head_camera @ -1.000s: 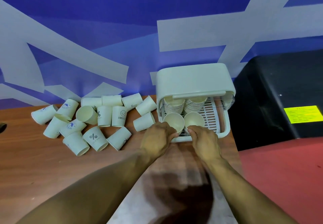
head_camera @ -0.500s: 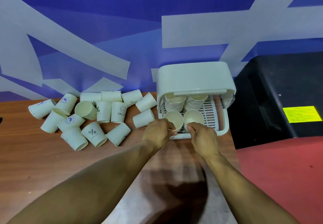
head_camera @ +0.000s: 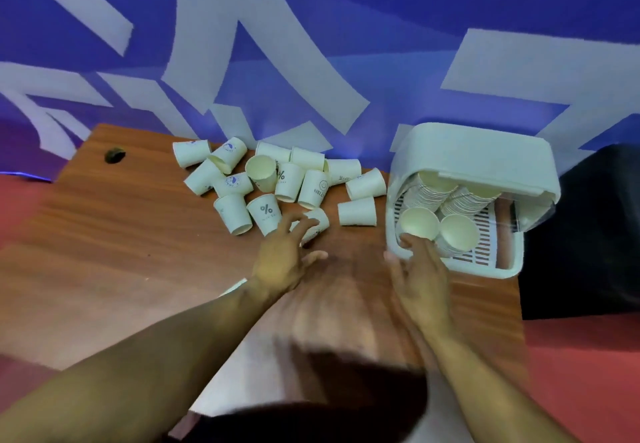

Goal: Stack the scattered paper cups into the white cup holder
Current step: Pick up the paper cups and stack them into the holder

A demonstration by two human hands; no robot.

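Closely, left hand [head_camera: 280, 262] over scattered cups [head_camera: 287, 183], right hand [head_camera: 420, 280] at cup holder [head_camera: 474, 152]

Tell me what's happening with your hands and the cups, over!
Left hand open, fingers spread over a lying cup. Right hand open at front of cup holder. Many loose cups on table. Nothing in the way.
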